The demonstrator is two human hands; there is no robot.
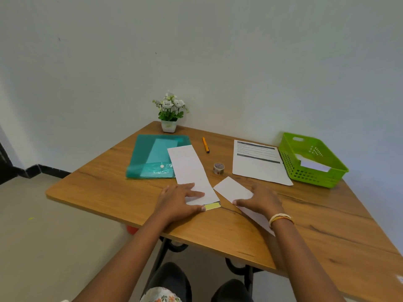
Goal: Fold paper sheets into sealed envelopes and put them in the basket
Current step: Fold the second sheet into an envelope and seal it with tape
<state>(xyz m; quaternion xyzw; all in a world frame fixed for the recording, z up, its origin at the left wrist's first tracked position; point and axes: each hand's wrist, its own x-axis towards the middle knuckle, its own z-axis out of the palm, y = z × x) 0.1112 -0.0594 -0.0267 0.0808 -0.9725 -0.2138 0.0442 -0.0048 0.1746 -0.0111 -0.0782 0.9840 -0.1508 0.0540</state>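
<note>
left hand (178, 201) flat, fingers spread on long folded sheet (192, 173), right hand (261, 200) flat on smaller paper (234, 189), both grips open, green basket (314, 173) at desk (109, 192) edge

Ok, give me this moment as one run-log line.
left hand: flat on long folded sheet | right hand: flat on smaller folded sheet | tape roll: untouched | basket: holds white paper
</note>
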